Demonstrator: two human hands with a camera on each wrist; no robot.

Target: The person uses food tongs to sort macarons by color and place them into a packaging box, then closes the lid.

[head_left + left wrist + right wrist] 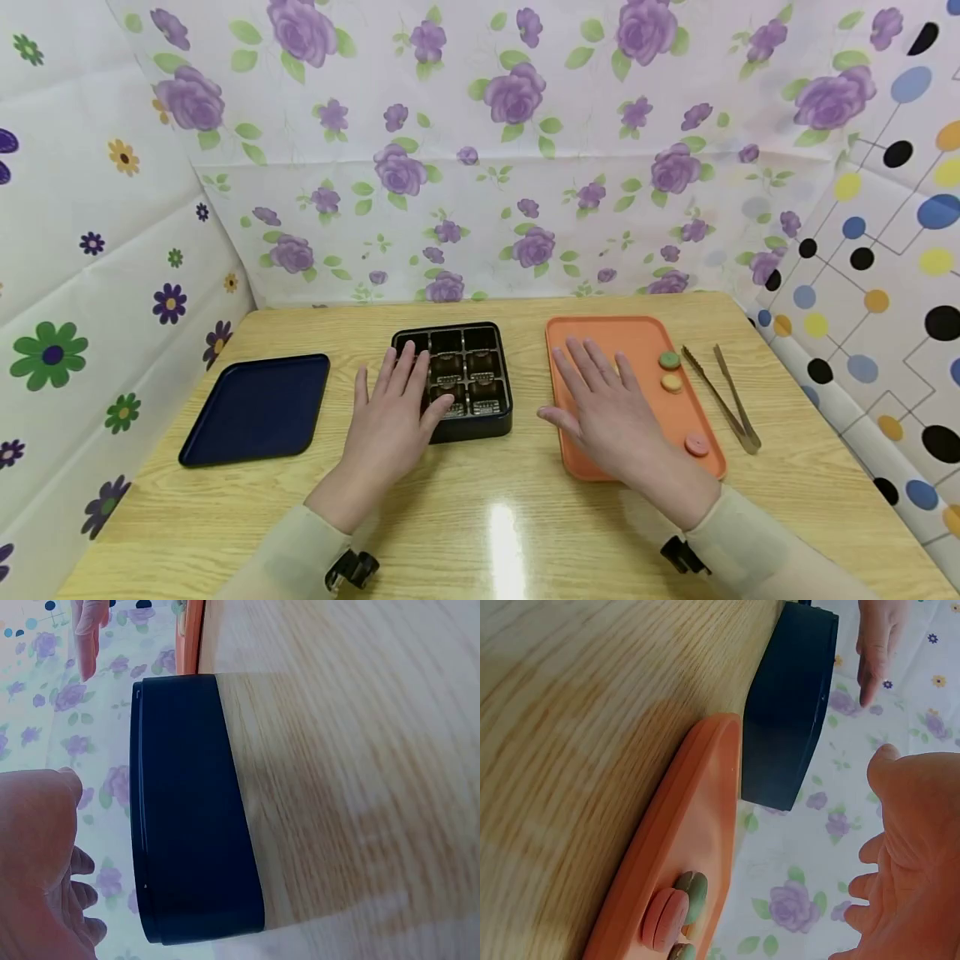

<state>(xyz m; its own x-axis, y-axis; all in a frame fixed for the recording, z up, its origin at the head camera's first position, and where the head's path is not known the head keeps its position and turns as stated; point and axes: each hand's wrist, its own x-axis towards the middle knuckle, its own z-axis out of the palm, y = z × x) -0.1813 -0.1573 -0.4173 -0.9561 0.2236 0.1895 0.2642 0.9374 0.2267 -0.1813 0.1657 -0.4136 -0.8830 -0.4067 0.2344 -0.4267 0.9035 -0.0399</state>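
My left hand [388, 432], palm down with fingers spread, hovers over the left part of a black box [474, 430] divided into small compartments. It hides some of those compartments. On the right, my right hand [617, 417] is spread in the same way above an orange tray [660, 417]. Neither hand holds anything. Along the tray's right side lie a green macaron [669, 360], a pale yellow macaron [671, 382] and a pink macaron [696, 444]. The right wrist view also shows another green macaron [682, 952], cut off by the frame's bottom edge.
A flat dark blue tray [258, 412] lies at the left of the wooden table [442, 533]. Metal tongs [748, 439] rest just right of the orange tray, their arms apart. Patterned cloth [465, 225] stands behind the table and along both sides.
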